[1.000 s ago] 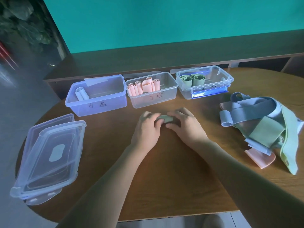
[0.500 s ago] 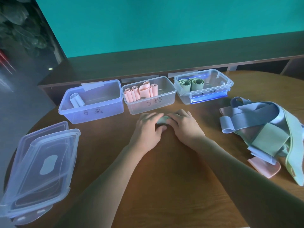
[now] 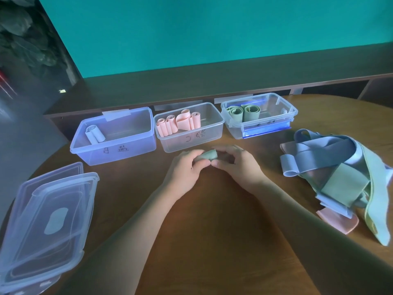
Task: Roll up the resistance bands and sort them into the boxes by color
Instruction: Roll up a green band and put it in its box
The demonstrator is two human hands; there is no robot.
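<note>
Green roll (image 3: 209,155) pinched between left hand (image 3: 187,169) and right hand (image 3: 236,165); far-edge boxes hold blue (image 3: 95,134), pink (image 3: 178,124), green rolls (image 3: 243,112) (wooden table (image 3: 212,231), teal wall (image 3: 212,28)).

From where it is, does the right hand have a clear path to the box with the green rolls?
Probably yes: the right hand holds the green roll with bare table between it and the open green box.

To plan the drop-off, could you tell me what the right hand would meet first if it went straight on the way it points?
Probably the pink box: the right hand, gripping the green roll with the left hand, points up-left toward its front wall, though depth is unclear.
</note>
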